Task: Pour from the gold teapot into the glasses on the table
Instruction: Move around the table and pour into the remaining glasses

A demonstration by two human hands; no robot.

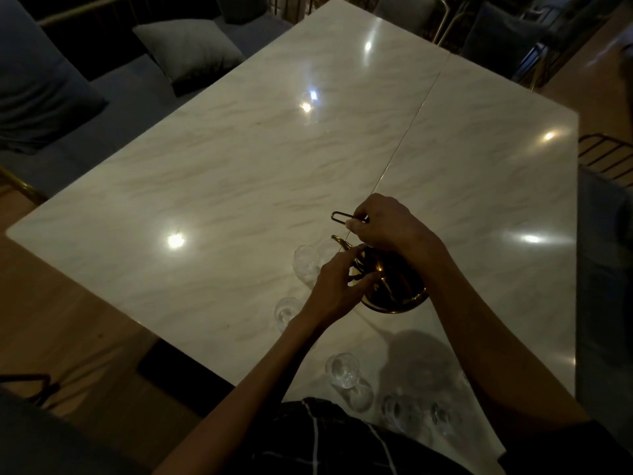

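The gold teapot (394, 286) is near the front middle of the marble table (239, 166), its spout pointing up-left towards a clear glass (306, 264). My right hand (387, 222) grips the thin wire handle above the pot. Fingers of my left hand (337, 286) rest against the pot's left side near the lid. Another clear glass (286, 311) stands by my left wrist. A third glass (344, 370) is close to the front edge, and more glasses (414, 414) are grouped beside it in shadow.
A seam runs diagonally across the table from the far edge to the pot. A dark sofa with a grey cushion (188, 49) lies along the left. Dark chairs (496, 32) stand beyond the far edge, and a wire-backed chair (606, 156) on the right.
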